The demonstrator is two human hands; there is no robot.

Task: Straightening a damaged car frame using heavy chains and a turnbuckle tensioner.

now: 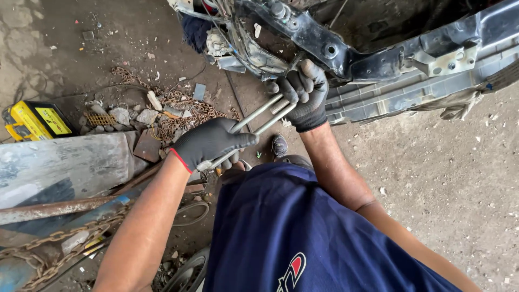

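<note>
Showing a long, pale metal U-bolt (254,121) with two parallel rods, slanting up toward the black vehicle frame (346,51) | left hand (208,143), black-gloved, fingers wrapped closed around the lower rod ends | right hand (305,92), black-gloved, clenched on the upper threaded ends just below the frame.

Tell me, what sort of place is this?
Probably a rough vehicle repair yard: gloved hands work a long metal tool at a stripped black vehicle frame, with rusty chains and a yellow battery on the dirt floor.
</note>
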